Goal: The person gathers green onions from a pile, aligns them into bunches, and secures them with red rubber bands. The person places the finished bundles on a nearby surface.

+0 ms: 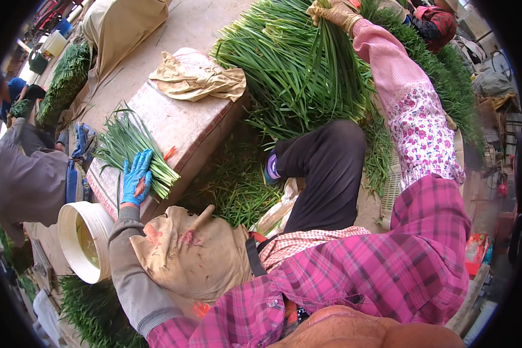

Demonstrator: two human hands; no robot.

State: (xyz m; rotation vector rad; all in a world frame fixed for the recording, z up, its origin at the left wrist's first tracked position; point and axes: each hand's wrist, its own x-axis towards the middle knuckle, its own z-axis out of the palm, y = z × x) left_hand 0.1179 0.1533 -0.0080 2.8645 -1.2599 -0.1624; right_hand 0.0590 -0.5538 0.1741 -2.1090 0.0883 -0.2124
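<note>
My left hand (138, 177), in a torn blue glove, lies spread on the stem end of a bunch of long green leaf stalks (132, 145). An orange-red tie (169, 153) shows beside that bunch, on a low cloth-covered block (165, 117). At the top, my right hand (334, 15), in a tan glove, is closed around a handful of green leaves (330, 52), which hangs over a large pile of the same leaves (282, 74).
A crumpled tan cloth (198, 80) lies on the block's far end. A white bucket with liquid (87, 243) stands at left. One person (30, 174) sits at left, another (435, 26) at upper right. Loose leaves (239, 187) litter the ground by my leg.
</note>
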